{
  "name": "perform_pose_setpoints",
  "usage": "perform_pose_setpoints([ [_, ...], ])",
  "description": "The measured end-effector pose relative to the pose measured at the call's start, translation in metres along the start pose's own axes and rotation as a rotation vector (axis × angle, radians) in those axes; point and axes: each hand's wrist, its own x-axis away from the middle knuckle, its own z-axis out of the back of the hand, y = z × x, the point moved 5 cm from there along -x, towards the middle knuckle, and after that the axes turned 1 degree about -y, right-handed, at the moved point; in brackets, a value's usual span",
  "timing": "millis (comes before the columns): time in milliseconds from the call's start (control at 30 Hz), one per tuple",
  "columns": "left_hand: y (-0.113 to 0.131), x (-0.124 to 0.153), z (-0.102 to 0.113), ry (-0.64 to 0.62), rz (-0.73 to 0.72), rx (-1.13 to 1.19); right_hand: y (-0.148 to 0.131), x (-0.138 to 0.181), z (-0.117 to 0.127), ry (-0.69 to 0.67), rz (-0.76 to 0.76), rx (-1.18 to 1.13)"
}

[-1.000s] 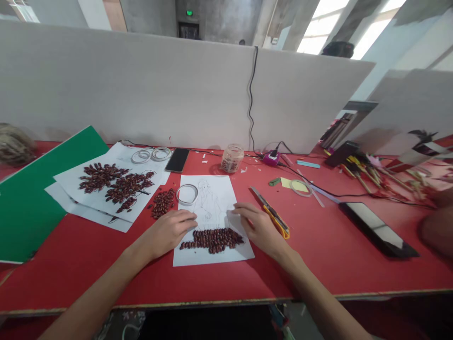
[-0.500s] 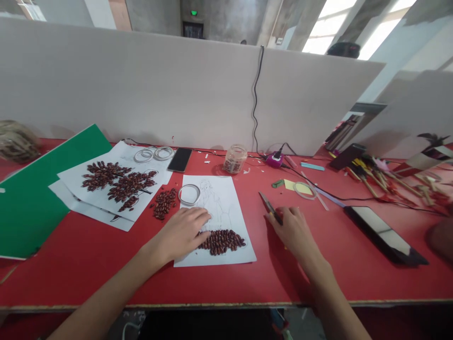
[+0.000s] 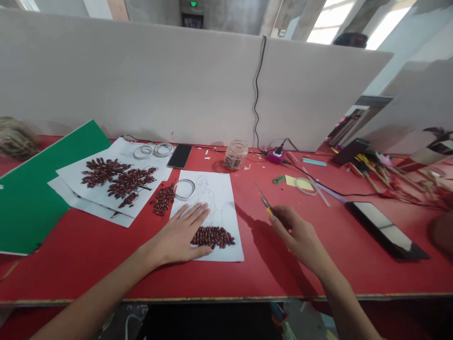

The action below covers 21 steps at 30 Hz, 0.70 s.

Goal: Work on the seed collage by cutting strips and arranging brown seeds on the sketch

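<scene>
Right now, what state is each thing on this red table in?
left hand, open, flat, pressing the drawing sheet
right hand, closed round the utility knife
utility knife, held, tip pointing away
drawing sheet, flat, partly covered with beans
clear jar, upright, lidless
black phone, lying flat, screen dark

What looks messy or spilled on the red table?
A small heap of brown seeds lies loose on the bare red table beside the drawing sheet, not arranged on paper like the others. Tiny white paper scraps are scattered near the jar. The right hand's cutter has its blade out.
</scene>
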Motion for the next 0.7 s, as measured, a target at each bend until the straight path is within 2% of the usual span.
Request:
perform_pose_setpoints([
  [133, -0.007, 0.006, 0.007, 0.021, -0.003, 0.033, -0.024, 0.011, -0.013, -0.225, 0.142, -0.045],
  [200, -0.006, 0.006, 0.008, 0.042, -0.006, 0.04, -0.029, 0.014, -0.019, -0.28, 0.181, -0.088],
  [467, 0.001, 0.005, 0.005, 0.07, -0.043, 0.023, -0.032, 0.014, -0.028, -0.316, 0.311, -0.108],
  [700, 0.001, 0.005, 0.006, 0.065, -0.038, 0.013, -0.035, 0.015, -0.027, -0.347, 0.29, -0.111],
])
